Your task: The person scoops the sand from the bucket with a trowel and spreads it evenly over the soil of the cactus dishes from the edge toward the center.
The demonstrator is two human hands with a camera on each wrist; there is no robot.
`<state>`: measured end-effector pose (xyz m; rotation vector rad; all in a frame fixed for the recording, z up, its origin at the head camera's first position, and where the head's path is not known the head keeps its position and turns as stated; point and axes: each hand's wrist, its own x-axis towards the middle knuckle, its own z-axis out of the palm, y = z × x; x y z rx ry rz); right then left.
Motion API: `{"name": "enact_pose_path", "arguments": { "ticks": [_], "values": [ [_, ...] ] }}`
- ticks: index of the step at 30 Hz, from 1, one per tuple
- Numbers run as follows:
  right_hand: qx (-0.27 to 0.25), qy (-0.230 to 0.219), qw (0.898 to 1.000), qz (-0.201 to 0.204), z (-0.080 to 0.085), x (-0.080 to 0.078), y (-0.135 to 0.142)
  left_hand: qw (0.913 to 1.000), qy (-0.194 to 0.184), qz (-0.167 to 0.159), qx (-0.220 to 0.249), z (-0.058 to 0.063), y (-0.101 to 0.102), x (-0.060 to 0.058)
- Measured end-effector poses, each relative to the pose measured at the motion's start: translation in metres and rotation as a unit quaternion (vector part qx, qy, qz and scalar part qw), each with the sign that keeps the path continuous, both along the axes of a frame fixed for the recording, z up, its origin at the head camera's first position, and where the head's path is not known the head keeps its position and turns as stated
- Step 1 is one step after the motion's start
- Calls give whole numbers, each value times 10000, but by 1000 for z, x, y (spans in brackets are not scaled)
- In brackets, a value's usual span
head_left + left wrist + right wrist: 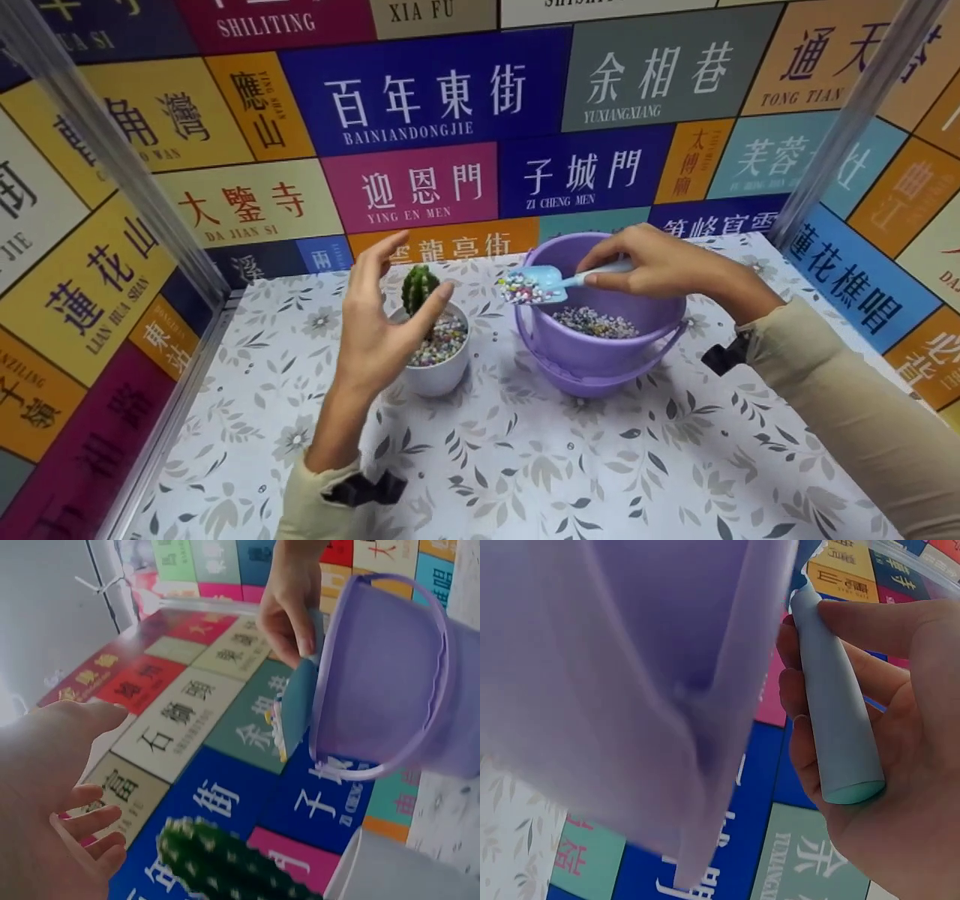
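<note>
My right hand (652,262) grips the handle of a light blue scoop (551,281) over the left rim of a purple bucket (600,356). Multicoloured pebbles (525,288) fill the scoop's blade, and more lie inside the bucket. In the right wrist view, fingers and thumb wrap the scoop's pale handle (838,705). Beside a white pot (437,375), my left hand (379,315) is raised with fingers spread, holding nothing. A green ribbed cactus (420,289) stands in that pot among coloured pebbles, partly hidden by the left thumb. The left wrist view shows the cactus (225,862) below the hand.
A white tablecloth (480,465) with grey leaves and flowers covers the table. Panels (427,90) with printed characters rise behind and at both sides. The bucket's purple handle (652,364) hangs down over its front. Clear strips (112,142) line the corners.
</note>
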<state>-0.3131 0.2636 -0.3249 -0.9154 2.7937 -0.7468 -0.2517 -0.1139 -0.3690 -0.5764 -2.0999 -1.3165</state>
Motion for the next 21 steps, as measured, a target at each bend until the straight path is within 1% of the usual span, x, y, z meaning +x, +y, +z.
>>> {"name": "enact_pose_path", "arguments": {
  "ticks": [3, 6, 9, 13, 16, 21],
  "values": [
    [-7, 88, 9999, 89, -1, -2, -9, 9996, -276, 30, -50, -8, -11, -6],
    [-17, 159, 9998, 156, -2, -2, -17, 9976, -649, 33, -224, -18, -20, -11],
    [-4, 230, 9995, 199, -2, -2, -26, 9938, -991, 42, -505, -29, -28, -15],
    [72, 309, 9992, 263, -1, -2, -37, 9868, -1397, -33, -824, -44, -36, -17],
    [132, 324, 9990, 288, -1, -3, -44, 9786, -1734, -118, -1098, -55, -41, -17],
    [268, 399, 9984, 287, -2, -4, -55, 9596, -2286, -126, -1635, -72, -47, -21]
  ]
}}
